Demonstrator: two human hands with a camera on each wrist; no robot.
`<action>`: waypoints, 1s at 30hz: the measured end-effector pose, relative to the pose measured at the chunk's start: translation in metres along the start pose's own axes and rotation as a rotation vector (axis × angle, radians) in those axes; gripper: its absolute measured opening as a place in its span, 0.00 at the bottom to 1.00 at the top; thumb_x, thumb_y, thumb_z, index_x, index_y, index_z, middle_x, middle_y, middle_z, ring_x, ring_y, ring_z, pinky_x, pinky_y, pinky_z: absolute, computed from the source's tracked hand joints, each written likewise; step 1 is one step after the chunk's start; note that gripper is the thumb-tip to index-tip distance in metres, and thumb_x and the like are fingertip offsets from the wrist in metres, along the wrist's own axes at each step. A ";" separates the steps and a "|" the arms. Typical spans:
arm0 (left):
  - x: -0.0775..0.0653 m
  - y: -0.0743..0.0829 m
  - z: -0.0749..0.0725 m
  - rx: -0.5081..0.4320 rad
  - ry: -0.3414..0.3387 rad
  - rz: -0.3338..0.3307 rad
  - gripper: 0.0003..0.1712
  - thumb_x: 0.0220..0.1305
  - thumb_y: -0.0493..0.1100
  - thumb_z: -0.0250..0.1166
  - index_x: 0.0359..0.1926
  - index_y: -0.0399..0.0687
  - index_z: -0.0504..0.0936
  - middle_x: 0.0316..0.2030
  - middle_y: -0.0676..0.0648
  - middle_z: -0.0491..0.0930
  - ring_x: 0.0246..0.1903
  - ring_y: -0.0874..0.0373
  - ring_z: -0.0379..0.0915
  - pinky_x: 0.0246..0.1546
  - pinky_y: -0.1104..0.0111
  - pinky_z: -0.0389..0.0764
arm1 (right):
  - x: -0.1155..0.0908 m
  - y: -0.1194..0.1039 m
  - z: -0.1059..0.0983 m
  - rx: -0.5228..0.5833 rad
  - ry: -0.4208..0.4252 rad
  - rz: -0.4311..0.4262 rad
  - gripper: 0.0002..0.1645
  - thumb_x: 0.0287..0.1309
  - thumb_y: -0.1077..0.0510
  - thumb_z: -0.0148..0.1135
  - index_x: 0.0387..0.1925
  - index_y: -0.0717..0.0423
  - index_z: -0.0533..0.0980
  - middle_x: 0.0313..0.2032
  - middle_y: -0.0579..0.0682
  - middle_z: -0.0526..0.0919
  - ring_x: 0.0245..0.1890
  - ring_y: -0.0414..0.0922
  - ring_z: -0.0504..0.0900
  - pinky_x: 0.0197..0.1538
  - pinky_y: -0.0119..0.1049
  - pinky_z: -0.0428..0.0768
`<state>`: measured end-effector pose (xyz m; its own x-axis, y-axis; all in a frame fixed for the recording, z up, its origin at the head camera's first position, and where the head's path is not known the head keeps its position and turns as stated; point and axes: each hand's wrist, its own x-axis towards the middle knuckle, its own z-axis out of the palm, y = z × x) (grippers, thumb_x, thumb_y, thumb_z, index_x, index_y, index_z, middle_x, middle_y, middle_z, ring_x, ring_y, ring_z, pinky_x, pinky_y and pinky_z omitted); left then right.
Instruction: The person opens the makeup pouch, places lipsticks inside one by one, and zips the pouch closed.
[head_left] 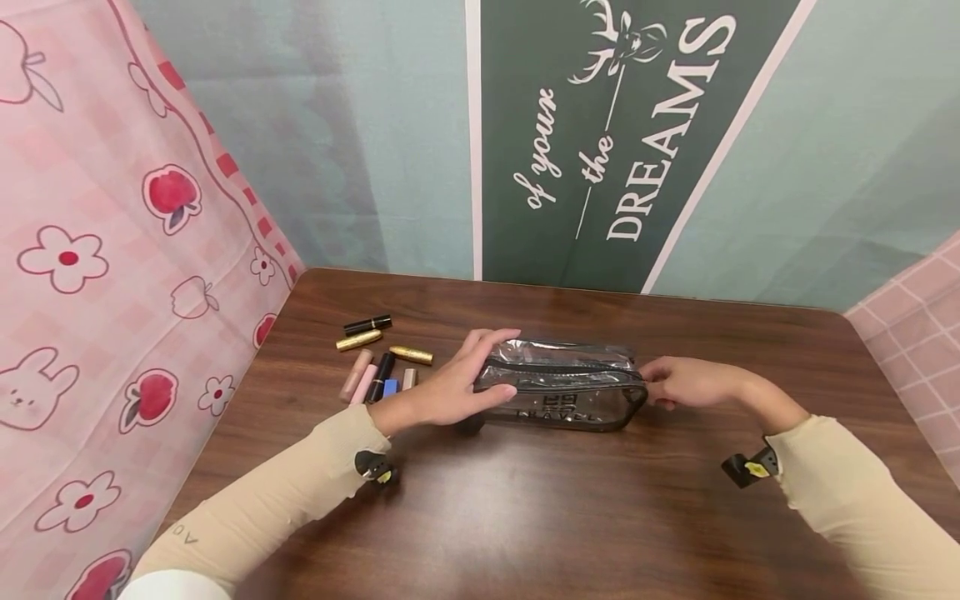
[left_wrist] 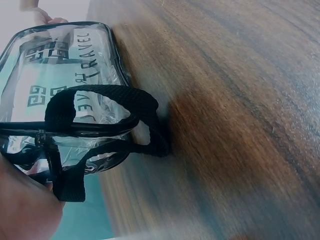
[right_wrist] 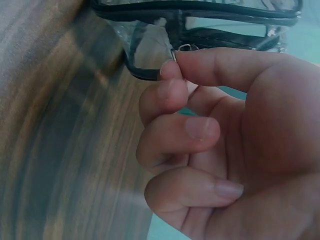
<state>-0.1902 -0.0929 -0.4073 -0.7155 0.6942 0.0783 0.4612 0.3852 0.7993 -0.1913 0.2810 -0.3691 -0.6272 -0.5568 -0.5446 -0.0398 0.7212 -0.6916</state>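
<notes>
A clear plastic toiletry bag (head_left: pixel 558 400) with black trim and the printed word TRAVEL lies on the table. My left hand (head_left: pixel 453 387) holds the bag's left end, fingers over the top far side and thumb on the near side. A black strap loop (left_wrist: pixel 120 95) hangs from that end in the left wrist view. At the right end, my right hand (head_left: pixel 682 382) pinches a small metal zipper pull (right_wrist: pixel 174 54) between thumb and index finger. Its other fingers curl loosely toward the palm. The zipper (head_left: pixel 562 368) runs along the bag's top.
Left of the bag lie several cosmetic tubes: a black tube (head_left: pixel 367 325), gold tubes (head_left: pixel 411 356), a pink tube (head_left: pixel 363 385) and a blue-ended item (head_left: pixel 390 387). The brown wooden table (head_left: pixel 480 517) meets hanging cloths behind and at left.
</notes>
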 end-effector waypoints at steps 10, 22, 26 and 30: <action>0.003 0.000 0.000 -0.025 0.011 0.014 0.43 0.72 0.51 0.63 0.79 0.56 0.51 0.71 0.41 0.53 0.70 0.47 0.57 0.66 0.43 0.64 | 0.007 0.007 0.000 0.087 -0.022 0.023 0.11 0.67 0.66 0.50 0.29 0.71 0.70 0.21 0.46 0.69 0.20 0.37 0.65 0.26 0.28 0.62; 0.003 0.000 0.001 -0.052 0.012 0.011 0.42 0.72 0.53 0.62 0.79 0.59 0.52 0.70 0.42 0.52 0.69 0.48 0.57 0.67 0.43 0.64 | 0.007 0.003 0.004 0.016 0.064 0.072 0.08 0.70 0.64 0.50 0.35 0.58 0.75 0.21 0.44 0.70 0.20 0.39 0.66 0.26 0.32 0.65; 0.004 -0.002 0.000 -0.055 0.002 0.007 0.42 0.73 0.54 0.62 0.80 0.56 0.51 0.70 0.42 0.52 0.69 0.48 0.57 0.66 0.42 0.64 | 0.007 0.002 0.004 -0.008 0.081 0.077 0.07 0.71 0.62 0.51 0.41 0.60 0.76 0.22 0.45 0.71 0.21 0.41 0.67 0.26 0.33 0.67; 0.005 -0.002 -0.002 -0.055 -0.015 0.001 0.42 0.73 0.54 0.61 0.80 0.60 0.51 0.70 0.42 0.52 0.69 0.48 0.56 0.66 0.43 0.64 | 0.005 -0.001 0.003 -0.071 0.127 0.075 0.12 0.71 0.61 0.53 0.49 0.65 0.76 0.25 0.46 0.73 0.24 0.42 0.71 0.28 0.36 0.72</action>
<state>-0.1961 -0.0913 -0.4068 -0.7068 0.7039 0.0704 0.4323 0.3511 0.8306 -0.1921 0.2768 -0.3726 -0.7235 -0.4470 -0.5260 -0.0414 0.7887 -0.6134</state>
